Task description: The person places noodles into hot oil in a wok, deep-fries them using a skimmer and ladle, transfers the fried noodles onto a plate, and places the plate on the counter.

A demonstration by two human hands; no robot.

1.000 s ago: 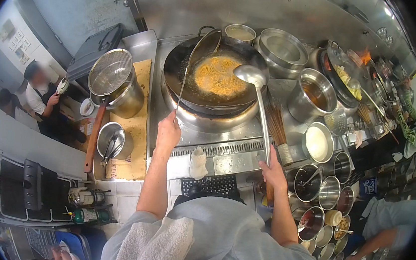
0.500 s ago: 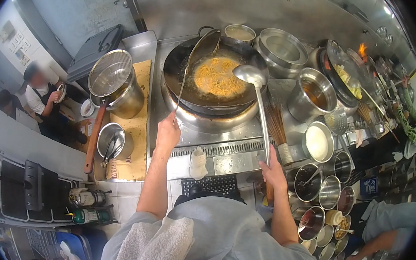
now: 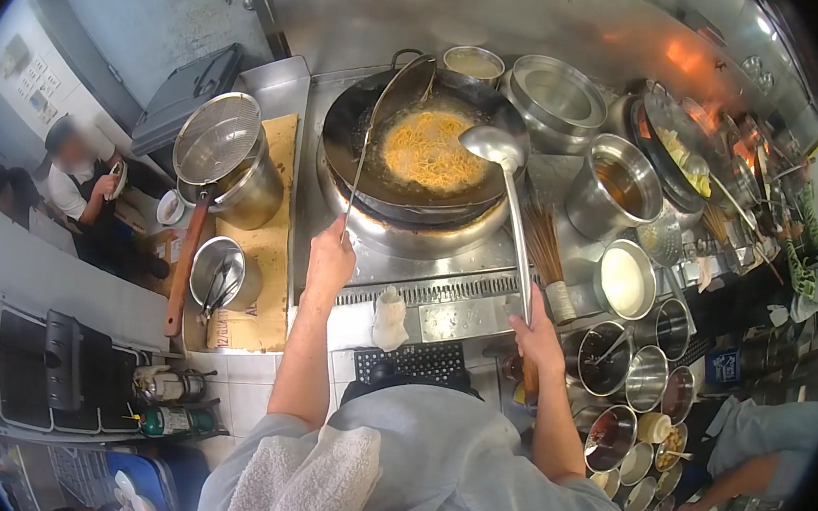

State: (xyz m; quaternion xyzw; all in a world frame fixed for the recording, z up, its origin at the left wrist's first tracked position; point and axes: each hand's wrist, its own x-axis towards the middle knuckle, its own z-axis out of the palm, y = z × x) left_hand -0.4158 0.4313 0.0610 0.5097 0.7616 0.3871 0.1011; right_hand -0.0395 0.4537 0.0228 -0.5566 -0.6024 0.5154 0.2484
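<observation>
A black wok (image 3: 341,141) sits on the burner ring, with yellow noodles (image 3: 434,150) in bubbling oil at its middle. My left hand (image 3: 332,260) is closed round the thin handle of a wide skimmer (image 3: 403,92), whose tilted head rests at the wok's far left side, seen nearly edge-on. In my right hand (image 3: 539,337) is the long handle of a steel ladle (image 3: 491,146). The ladle's bowl hangs over the right part of the wok, beside the noodles. A folded white cloth (image 3: 391,320) lies at the stove's front edge, between my hands.
At left, a wire strainer (image 3: 218,139) lies across a steel pot (image 3: 251,191). To the right stand a bamboo brush (image 3: 551,259), a pot of brown liquid (image 3: 616,189) and a white-filled bowl (image 3: 626,279). Flames (image 3: 703,116) rise by another wok. Other people are at both sides.
Flames at the far right have grown and glow on the back wall. Both my hands, the skimmer and the ladle stay nearly where they were.
</observation>
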